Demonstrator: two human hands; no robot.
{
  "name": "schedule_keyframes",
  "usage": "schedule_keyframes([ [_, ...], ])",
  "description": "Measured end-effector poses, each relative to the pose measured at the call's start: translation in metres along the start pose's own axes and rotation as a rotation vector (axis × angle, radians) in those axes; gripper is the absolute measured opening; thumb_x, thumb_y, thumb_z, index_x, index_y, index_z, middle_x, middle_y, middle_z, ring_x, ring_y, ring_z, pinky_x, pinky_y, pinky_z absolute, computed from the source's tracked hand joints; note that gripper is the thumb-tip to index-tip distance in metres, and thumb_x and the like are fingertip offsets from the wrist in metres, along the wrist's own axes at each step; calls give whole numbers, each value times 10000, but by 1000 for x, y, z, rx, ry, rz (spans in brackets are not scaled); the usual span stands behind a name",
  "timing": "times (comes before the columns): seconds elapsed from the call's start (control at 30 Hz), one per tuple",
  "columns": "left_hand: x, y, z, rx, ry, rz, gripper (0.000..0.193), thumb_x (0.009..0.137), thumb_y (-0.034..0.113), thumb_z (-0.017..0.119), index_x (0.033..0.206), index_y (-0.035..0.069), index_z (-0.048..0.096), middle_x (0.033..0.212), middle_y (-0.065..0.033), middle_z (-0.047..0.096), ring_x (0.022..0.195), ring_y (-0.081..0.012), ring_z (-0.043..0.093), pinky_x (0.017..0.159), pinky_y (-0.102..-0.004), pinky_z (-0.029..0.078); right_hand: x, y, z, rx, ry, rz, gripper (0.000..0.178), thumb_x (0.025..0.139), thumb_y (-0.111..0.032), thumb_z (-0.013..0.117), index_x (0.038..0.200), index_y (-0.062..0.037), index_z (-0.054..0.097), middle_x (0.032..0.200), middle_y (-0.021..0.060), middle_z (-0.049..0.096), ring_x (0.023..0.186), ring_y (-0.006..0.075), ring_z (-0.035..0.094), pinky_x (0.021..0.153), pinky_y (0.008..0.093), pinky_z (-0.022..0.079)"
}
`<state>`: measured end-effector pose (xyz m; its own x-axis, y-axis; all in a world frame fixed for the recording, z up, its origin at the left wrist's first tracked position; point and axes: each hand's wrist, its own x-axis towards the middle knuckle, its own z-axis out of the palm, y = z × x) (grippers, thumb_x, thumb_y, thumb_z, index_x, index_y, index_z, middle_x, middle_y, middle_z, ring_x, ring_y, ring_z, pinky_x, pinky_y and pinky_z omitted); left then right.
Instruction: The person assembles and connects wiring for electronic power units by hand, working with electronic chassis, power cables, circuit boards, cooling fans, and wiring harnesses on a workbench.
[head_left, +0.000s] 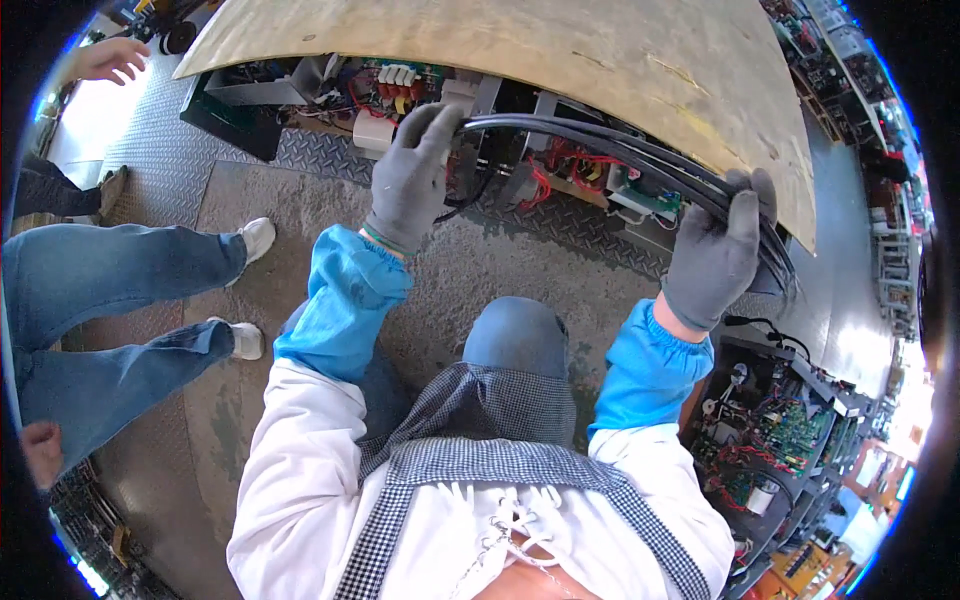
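A bundle of black cables [610, 146] stretches in a shallow arch between my two hands, in front of the edge of a wooden board. My left hand [408, 190], in a grey glove, is closed around the bundle's left end, and a loose black end hangs below it. At the other end, my right hand [712, 255], also in a grey glove, has its fingers wrapped round the cables. Several cable ends poke out past the right hand, too fine to tell apart.
Beneath the wooden board [500, 40] sit opened electronic units [400, 85] with red wires. Another opened chassis [770, 430] stands on my right. At left is another person in jeans [120, 275], with a bare hand [108, 60] near the board. The floor [270, 330] is worn.
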<state>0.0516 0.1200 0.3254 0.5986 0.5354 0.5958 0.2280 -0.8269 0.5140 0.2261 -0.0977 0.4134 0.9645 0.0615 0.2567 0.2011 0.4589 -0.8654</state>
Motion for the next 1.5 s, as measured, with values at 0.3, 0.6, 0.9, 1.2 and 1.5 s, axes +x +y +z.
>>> schedule_keyframes([
  [0.3, 1, -74, 24, -39, 143, -231, 480, 865, 25, 547, 1322, 170, 523, 1086, -204, 567, 945, -376, 583, 811, -410, 491, -64, 26, 14, -182, -784, 587, 221, 811, -79, 645, 1028, -56, 616, 923, 100, 621, 767, 231, 603, 640, 322, 500],
  [0.6, 35, -92, 30, 114, -136, -326, 484, 856, 72, 537, 1327, 176, 512, 1091, -216, 613, 927, -379, 629, 749, -457, 506, -78, 62, 33, -879, -1127, -921, 308, 718, -97, 617, 1024, -90, 585, 1138, 94, 527, 898, 258, 576, 725, 368, 497],
  [0.9, 40, -79, 36, 348, -191, -265, 665, 784, 40, 561, 1410, 193, 395, 1236, -234, 514, 914, -419, 626, 722, -479, 524, -61, 61, 64, -1028, -964, -967, 222, 760, -103, 584, 977, -59, 570, 1117, 98, 500, 903, 260, 557, 717, 371, 485],
  [1.2, 10, -101, 52, 92, 70, -126, 629, 794, 37, 579, 1395, 134, 420, 1230, -264, 483, 1027, -421, 572, 822, -455, 506, -56, 76, 94, -1424, -901, -997, 112, 789, -134, 586, 879, -81, 548, 946, 83, 466, 841, 231, 514, 625, 357, 434],
  [1.5, 11, -116, 54, 9, 96, -70, 510, 837, 44, 579, 1337, 109, 508, 1087, -222, 555, 1002, -387, 582, 829, -411, 502, -51, 104, 112, -1985, -1152, -1147, 369, 794, -135, 505, 1104, 32, 617, 1162, 142, 502, 1001, 280, 462, 821, 375, 352],
])
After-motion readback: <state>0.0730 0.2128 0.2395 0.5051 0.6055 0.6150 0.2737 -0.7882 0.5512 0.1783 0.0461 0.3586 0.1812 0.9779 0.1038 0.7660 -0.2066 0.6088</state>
